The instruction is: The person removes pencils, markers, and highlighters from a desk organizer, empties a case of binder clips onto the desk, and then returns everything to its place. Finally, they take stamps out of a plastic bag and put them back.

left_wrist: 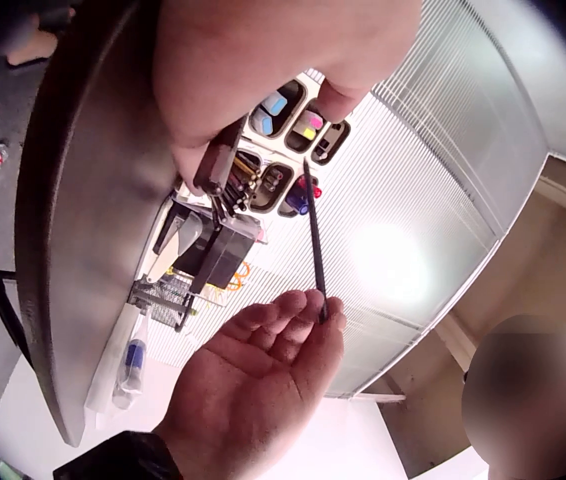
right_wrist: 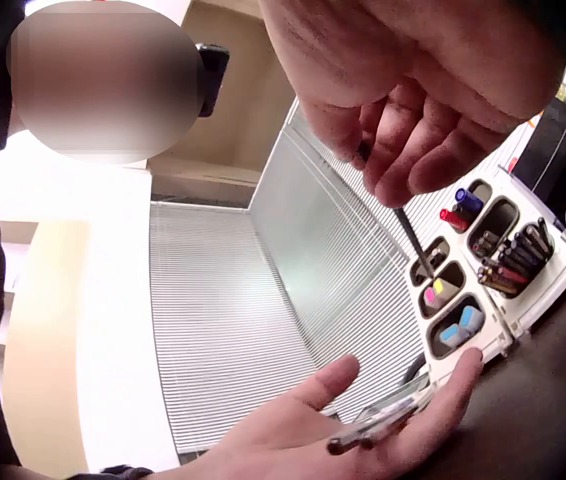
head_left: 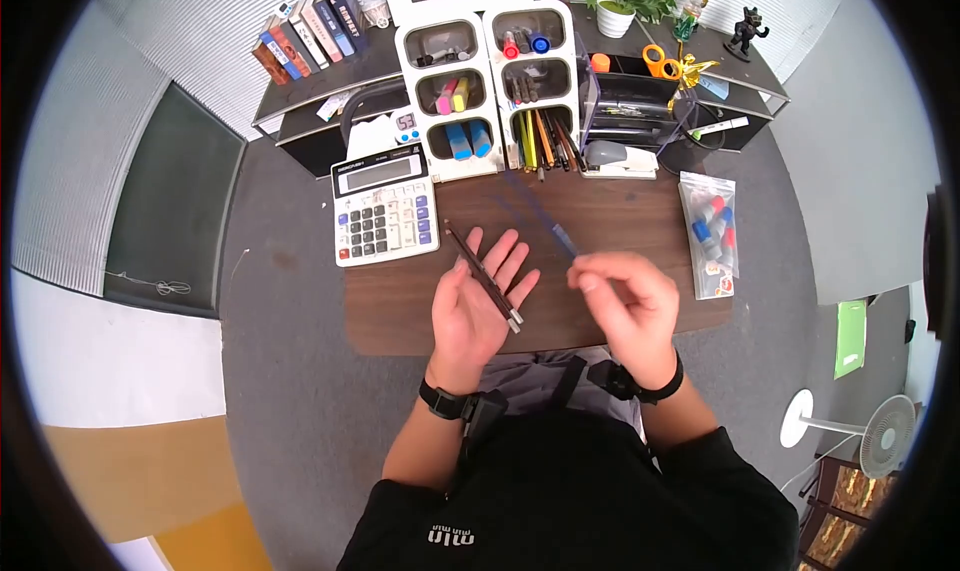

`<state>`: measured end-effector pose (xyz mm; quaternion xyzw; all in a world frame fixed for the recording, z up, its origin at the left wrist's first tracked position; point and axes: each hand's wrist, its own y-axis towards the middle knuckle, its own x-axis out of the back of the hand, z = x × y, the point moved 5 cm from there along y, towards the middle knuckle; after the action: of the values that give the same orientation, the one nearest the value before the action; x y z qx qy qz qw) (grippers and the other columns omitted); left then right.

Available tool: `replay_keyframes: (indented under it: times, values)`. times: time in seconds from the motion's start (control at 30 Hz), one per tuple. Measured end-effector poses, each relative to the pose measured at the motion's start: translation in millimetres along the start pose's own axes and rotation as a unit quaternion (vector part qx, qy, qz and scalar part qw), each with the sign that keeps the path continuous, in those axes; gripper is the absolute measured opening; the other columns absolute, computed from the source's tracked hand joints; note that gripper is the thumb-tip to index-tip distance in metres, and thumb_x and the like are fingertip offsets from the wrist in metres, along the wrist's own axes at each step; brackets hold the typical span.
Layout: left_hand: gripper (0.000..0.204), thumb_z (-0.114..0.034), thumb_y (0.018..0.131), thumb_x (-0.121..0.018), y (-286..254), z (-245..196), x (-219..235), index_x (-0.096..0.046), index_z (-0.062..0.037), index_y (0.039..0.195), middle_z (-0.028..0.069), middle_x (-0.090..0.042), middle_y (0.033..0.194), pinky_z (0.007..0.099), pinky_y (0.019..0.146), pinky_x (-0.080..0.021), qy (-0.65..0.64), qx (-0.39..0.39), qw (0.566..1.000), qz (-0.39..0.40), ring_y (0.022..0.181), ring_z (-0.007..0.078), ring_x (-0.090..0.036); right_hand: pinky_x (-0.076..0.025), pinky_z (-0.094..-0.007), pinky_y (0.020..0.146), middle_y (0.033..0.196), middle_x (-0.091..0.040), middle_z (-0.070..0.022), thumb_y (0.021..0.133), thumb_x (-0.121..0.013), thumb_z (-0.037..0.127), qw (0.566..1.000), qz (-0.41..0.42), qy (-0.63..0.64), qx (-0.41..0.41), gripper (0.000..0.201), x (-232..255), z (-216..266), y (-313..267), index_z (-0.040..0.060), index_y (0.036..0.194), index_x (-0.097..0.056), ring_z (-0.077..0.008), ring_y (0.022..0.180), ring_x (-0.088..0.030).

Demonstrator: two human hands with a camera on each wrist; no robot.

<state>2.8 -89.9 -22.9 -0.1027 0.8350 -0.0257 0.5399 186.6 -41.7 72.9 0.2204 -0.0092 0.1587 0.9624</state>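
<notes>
My left hand (head_left: pixel 463 316) is held palm up over the front of the desk, its fingers straight and spread. Two dark pencils (head_left: pixel 487 279) with silvery ends lie across that palm, side by side. To the right, my right hand (head_left: pixel 632 306) pinches another slim dark pencil (left_wrist: pixel 316 245) between thumb and fingertips. This pencil slants up and away from the fingers toward the organizer; it looks blurred and bluish in the head view. Straight ahead, a bunch of pencils (head_left: pixel 545 139) stands in the lower right compartment of the white desk organizer (head_left: pixel 495 91).
Left of the hands lies a large calculator (head_left: pixel 385 206). A zip bag (head_left: pixel 712 236) with red and blue pieces rests at the right. Highlighters (head_left: pixel 452 96) and markers (head_left: pixel 525 43) fill other organizer compartments. A stapler (head_left: pixel 620 159) and black file holder (head_left: pixel 632 101) stand behind.
</notes>
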Motion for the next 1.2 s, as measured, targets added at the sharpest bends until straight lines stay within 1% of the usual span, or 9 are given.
replay_keyframes:
  times: [0.2, 0.47, 0.7, 0.8, 0.87, 0.9, 1.0, 1.13, 1.2]
  values:
    - [0.058, -0.041, 0.103, -0.053, -0.8, -0.7, 0.7, -0.043, -0.0148, 0.154, 0.0203, -0.04, 0.162, 0.0611, 0.123, -0.033, -0.009, -0.002, 1.0, 0.02, 0.15, 0.0352, -0.04, -0.056, -0.0257, 0.076, 0.096, -0.077, -0.0076, 0.096, -0.074, 0.002, 0.997, -0.071, -0.014, -0.036, 0.017, -9.8, -21.6, 31.8, -0.0019, 0.113, -0.075, -0.0099, 0.083, -0.07]
    - [0.058, -0.04, 0.104, -0.051, -3.6, -2.0, 3.0, -0.042, -0.0131, 0.155, 0.0215, -0.039, 0.163, 0.0605, 0.124, -0.032, -0.022, -0.01, 0.999, 0.025, 0.15, 0.0367, -0.039, -0.056, -0.0251, 0.075, 0.095, -0.077, -0.0059, 0.099, -0.072, 0.007, 0.999, -0.03, -0.008, -0.039, 0.024, -42.1, -44.8, 67.4, 0.0001, 0.122, -0.073, -0.0074, 0.083, -0.067]
    - [0.06, -0.039, 0.104, -0.052, -3.1, -0.8, 3.7, -0.04, -0.0109, 0.156, 0.0235, -0.039, 0.162, 0.058, 0.124, -0.032, -0.027, -0.01, 0.999, 0.034, 0.15, 0.0375, -0.04, -0.058, -0.0268, 0.081, 0.102, -0.078, -0.009, 0.1, -0.07, 0.005, 0.998, -0.02, 0.007, -0.063, 0.025, -40.6, -37.3, 45.1, -0.0002, 0.124, -0.072, -0.0092, 0.09, -0.071]
    - [0.06, -0.039, 0.104, -0.051, -2.6, -0.2, 3.5, -0.041, -0.01, 0.156, 0.0242, -0.041, 0.161, 0.0557, 0.124, -0.033, -0.028, -0.014, 0.999, 0.031, 0.148, 0.0379, -0.042, -0.058, -0.0279, 0.078, 0.101, -0.078, -0.0085, 0.098, -0.071, 0.004, 0.998, 0.012, -0.037, -0.05, 0.023, -32.7, -27.7, 24.1, 0.0005, 0.12, -0.073, -0.0114, 0.087, -0.072]
    - [0.06, -0.039, 0.104, -0.051, -1.3, 0.1, 3.4, -0.041, -0.0093, 0.155, 0.0246, -0.043, 0.16, 0.0546, 0.124, -0.033, -0.025, -0.015, 0.999, 0.031, 0.147, 0.038, -0.043, -0.057, -0.0296, 0.073, 0.097, -0.076, -0.0092, 0.095, -0.074, 0.004, 0.988, 0.127, -0.087, -0.014, 0.021, -35.6, -15.4, 11.9, 0.0021, 0.115, -0.074, -0.0147, 0.081, -0.072]
    - [0.061, -0.039, 0.104, -0.051, -0.9, -0.8, 3.3, -0.041, -0.0082, 0.155, 0.025, -0.043, 0.16, 0.0543, 0.124, -0.033, -0.012, -0.022, 0.999, 0.036, 0.147, 0.0383, -0.044, -0.056, -0.0319, 0.07, 0.094, -0.074, -0.0101, 0.092, -0.075, 0.004, 0.982, 0.165, -0.085, -0.042, 0.022, -36.7, -20.6, 2.5, 0.004, 0.114, -0.074, -0.0187, 0.077, -0.07]
    - [0.061, -0.04, 0.105, -0.05, -0.9, -1.1, 2.6, -0.04, -0.0055, 0.154, 0.0259, -0.042, 0.16, 0.0535, 0.123, -0.035, 0.022, -0.023, 0.999, 0.041, 0.147, 0.0386, -0.045, -0.057, -0.0364, 0.071, 0.095, -0.073, -0.0121, 0.091, -0.076, 0.005, 0.964, 0.256, -0.068, -0.033, 0.026, -41.8, -21.1, -12.2, 0.0049, 0.116, -0.073, -0.0256, 0.08, -0.071]
    - [0.063, -0.041, 0.105, -0.049, -2.8, -2.6, -0.2, -0.039, -0.0041, 0.155, 0.026, -0.042, 0.16, 0.0516, 0.121, -0.038, 0.044, -0.021, 0.999, 0.016, 0.145, 0.0376, -0.046, -0.057, -0.0373, 0.071, 0.096, -0.072, -0.013, 0.091, -0.076, 0.005, 0.972, 0.221, -0.07, 0.031, 0.023, -39.4, -27.3, -17.3, 0.005, 0.114, -0.073, -0.0278, 0.082, -0.072]
    - [0.06, -0.04, 0.104, -0.052, -2.2, -2.1, 2.5, -0.04, -0.0108, 0.155, 0.0223, -0.043, 0.16, 0.0531, 0.122, -0.036, 0.035, -0.017, 0.999, 0.026, 0.146, 0.0359, -0.045, -0.058, -0.0375, 0.072, 0.094, -0.072, -0.0139, 0.09, -0.076, 0.005, 0.973, 0.215, -0.075, 0.031, 0.021, -37.7, -26.3, -15.3, 0.0047, 0.111, -0.073, -0.0294, 0.082, -0.072]
